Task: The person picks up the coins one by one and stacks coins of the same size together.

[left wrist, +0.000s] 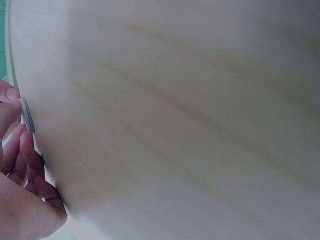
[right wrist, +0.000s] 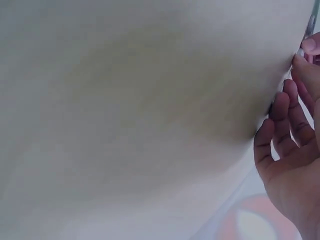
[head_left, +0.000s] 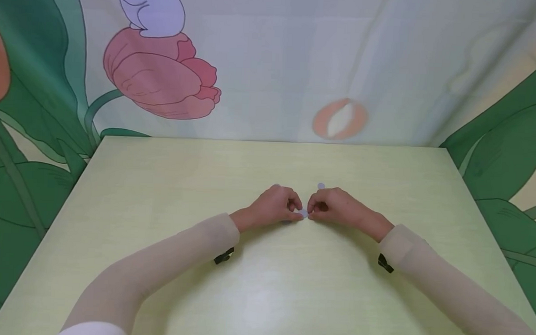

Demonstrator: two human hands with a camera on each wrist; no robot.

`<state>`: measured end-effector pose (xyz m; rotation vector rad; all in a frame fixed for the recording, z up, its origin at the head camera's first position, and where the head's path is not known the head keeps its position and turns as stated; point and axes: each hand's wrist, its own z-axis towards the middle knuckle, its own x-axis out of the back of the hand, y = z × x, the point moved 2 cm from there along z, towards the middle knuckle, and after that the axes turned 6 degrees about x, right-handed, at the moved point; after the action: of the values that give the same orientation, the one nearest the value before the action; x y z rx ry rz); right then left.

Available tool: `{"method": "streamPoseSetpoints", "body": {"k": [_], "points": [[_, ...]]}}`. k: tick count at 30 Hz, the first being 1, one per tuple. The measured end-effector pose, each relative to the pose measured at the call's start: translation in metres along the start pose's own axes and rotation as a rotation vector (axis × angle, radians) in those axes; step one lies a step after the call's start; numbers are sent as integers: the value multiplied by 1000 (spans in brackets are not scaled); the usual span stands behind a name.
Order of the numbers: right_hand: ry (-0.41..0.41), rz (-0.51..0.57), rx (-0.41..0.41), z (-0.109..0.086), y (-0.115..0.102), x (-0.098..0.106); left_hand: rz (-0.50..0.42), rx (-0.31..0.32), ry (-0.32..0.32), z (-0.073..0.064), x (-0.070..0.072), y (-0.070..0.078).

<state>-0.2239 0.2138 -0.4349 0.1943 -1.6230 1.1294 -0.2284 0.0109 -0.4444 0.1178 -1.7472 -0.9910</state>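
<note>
A white cloth backdrop (head_left: 262,64) printed with green leaves and pink tulips hung behind the pale yellow, faintly grained table (head_left: 264,285). Beige sleeves (head_left: 172,258) reached across it. The left hand (head_left: 275,205) and right hand (head_left: 337,205) met fingertip to fingertip, both pinching one small, thin, pale grey-lavender piece (head_left: 305,213) between them; fingers covered part of its outline. Just beyond the right hand lay a small round lavender disc (head_left: 321,186), near its knuckles.
</note>
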Motion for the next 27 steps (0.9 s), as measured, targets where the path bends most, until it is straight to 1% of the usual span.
{"method": "streamPoseSetpoints", "body": {"k": [2, 4, 8, 11, 15, 18, 22, 27], "points": [[-1, -31, 13, 1, 3, 4, -5, 1, -5, 0, 0, 0], [25, -70, 7, 1, 6, 11, -8, -2, -8, 0, 0, 1], [91, -110, -64, -1, 16, 27, -7, -8, -8, 1, 0, 2], [95, -114, -106, -3, 23, 34, -7, 1, -7, 0, 1, 1], [79, -117, -133, -5, 31, 41, -8, 8, -6, 0, 1, 0], [80, -129, -122, -4, 38, 46, -12, 7, -13, 1, 1, -1], [80, -147, -76, 0, 46, 49, -20, 8, -21, 1, 1, -1], [73, -151, -54, 3, 50, 52, -36, 7, -21, 3, 0, -3]]}}
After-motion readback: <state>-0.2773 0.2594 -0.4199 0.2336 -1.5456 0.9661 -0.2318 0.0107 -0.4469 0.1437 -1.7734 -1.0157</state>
